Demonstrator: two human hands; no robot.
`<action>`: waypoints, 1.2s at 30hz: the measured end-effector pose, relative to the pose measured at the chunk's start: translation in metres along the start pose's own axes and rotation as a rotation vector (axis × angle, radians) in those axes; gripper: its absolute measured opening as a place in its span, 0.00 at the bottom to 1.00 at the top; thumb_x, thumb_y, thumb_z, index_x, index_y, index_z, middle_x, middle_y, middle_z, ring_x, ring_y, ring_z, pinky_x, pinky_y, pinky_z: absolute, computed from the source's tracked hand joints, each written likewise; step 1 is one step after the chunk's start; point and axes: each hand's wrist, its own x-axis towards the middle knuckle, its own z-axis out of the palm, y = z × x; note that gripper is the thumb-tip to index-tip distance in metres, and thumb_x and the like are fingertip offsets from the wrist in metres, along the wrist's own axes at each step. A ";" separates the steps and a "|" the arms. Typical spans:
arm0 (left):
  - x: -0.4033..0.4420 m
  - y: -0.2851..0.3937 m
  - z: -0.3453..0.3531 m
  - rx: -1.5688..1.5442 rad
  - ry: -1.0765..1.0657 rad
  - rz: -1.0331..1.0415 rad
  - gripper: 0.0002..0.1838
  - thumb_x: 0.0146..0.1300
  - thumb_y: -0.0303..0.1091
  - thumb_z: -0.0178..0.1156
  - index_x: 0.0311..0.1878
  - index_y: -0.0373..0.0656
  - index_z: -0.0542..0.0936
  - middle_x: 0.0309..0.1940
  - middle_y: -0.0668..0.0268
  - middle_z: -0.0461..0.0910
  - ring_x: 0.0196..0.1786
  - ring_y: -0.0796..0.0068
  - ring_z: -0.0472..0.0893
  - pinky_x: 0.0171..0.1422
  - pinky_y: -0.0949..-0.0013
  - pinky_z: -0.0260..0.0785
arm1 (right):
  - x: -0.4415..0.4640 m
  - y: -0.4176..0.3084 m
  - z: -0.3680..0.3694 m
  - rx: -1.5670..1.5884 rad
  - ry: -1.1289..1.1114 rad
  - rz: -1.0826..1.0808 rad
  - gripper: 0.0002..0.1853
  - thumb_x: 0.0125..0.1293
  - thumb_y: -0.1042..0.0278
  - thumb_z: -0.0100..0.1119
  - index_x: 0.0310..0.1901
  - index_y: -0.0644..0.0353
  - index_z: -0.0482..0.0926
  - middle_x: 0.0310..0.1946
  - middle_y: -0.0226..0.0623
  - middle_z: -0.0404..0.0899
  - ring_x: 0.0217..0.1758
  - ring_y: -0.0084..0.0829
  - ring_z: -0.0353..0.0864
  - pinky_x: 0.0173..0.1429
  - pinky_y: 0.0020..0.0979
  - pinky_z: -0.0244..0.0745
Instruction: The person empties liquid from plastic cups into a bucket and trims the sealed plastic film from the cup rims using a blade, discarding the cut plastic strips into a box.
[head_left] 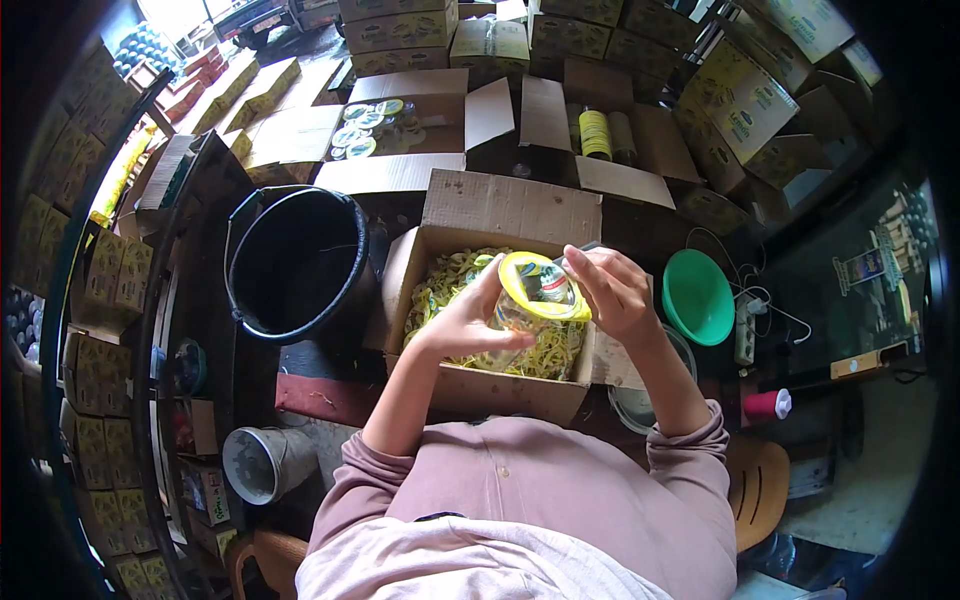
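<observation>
A clear plastic cup with a yellow-rimmed printed lid film is held up over an open cardboard box. My left hand is wrapped round the cup's left side. At the right edge of the lid film, my right hand has its fingers pinched together near the yellow rim. Below both hands, the box holds a heap of yellow and green strips.
Left of the box stands a black bucket; a grey bucket is lower left. On the right are a green bowl, a power strip and a pink spool. Behind, open boxes hold round lids and yellow rolls.
</observation>
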 end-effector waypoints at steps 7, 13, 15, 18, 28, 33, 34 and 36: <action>-0.005 -0.011 0.012 0.215 0.213 0.147 0.39 0.42 0.35 0.66 0.59 0.34 0.60 0.50 0.56 0.70 0.55 0.68 0.69 0.61 0.67 0.58 | 0.002 -0.002 -0.002 -0.063 -0.060 -0.010 0.28 0.47 0.77 0.58 0.54 0.65 0.70 0.25 0.34 0.76 0.29 0.28 0.77 0.36 0.29 0.76; -0.004 -0.005 0.017 0.321 0.175 0.059 0.35 0.38 0.29 0.67 0.55 0.36 0.67 0.44 0.61 0.75 0.48 0.73 0.75 0.55 0.71 0.65 | -0.001 -0.008 0.003 -0.017 -0.064 -0.028 0.27 0.47 0.77 0.59 0.53 0.67 0.71 0.25 0.34 0.76 0.30 0.28 0.78 0.36 0.30 0.76; -0.004 -0.005 0.020 0.247 0.147 0.076 0.34 0.39 0.28 0.66 0.54 0.36 0.67 0.42 0.63 0.75 0.46 0.76 0.74 0.53 0.72 0.65 | -0.002 -0.009 0.002 -0.030 -0.066 -0.030 0.27 0.46 0.77 0.59 0.53 0.67 0.71 0.25 0.34 0.76 0.30 0.28 0.78 0.36 0.30 0.76; -0.009 -0.005 0.020 0.109 0.075 0.017 0.29 0.40 0.27 0.65 0.50 0.39 0.69 0.37 0.70 0.74 0.40 0.82 0.73 0.49 0.75 0.66 | -0.004 -0.008 0.003 -0.020 -0.057 -0.045 0.27 0.46 0.76 0.59 0.52 0.68 0.71 0.25 0.34 0.76 0.30 0.28 0.78 0.36 0.30 0.76; -0.009 0.006 0.014 -0.162 -0.371 -0.224 0.13 0.45 0.28 0.65 0.36 0.40 0.76 0.30 0.70 0.76 0.33 0.82 0.74 0.38 0.77 0.67 | -0.006 -0.014 0.001 0.063 -0.050 -0.061 0.23 0.45 0.80 0.61 0.48 0.70 0.73 0.27 0.41 0.77 0.30 0.36 0.79 0.36 0.33 0.77; -0.006 -0.011 0.010 -0.330 -0.534 -0.174 0.15 0.48 0.32 0.61 0.40 0.40 0.73 0.32 0.66 0.76 0.31 0.77 0.74 0.35 0.74 0.67 | -0.007 -0.016 0.006 0.063 -0.022 -0.047 0.26 0.44 0.77 0.59 0.50 0.69 0.73 0.29 0.36 0.78 0.32 0.29 0.79 0.37 0.30 0.76; -0.005 -0.014 0.006 -0.353 -0.518 -0.232 0.21 0.46 0.29 0.62 0.45 0.40 0.69 0.33 0.65 0.75 0.32 0.76 0.75 0.36 0.74 0.68 | -0.007 -0.016 0.006 0.070 -0.028 -0.036 0.26 0.44 0.77 0.59 0.50 0.69 0.73 0.29 0.36 0.78 0.32 0.30 0.79 0.37 0.30 0.76; -0.004 -0.014 0.000 -0.395 -0.487 -0.349 0.35 0.43 0.25 0.65 0.56 0.40 0.60 0.36 0.64 0.75 0.34 0.75 0.76 0.39 0.74 0.70 | -0.007 -0.012 0.007 0.062 -0.001 -0.003 0.25 0.44 0.80 0.58 0.50 0.69 0.72 0.27 0.37 0.77 0.30 0.30 0.78 0.36 0.30 0.76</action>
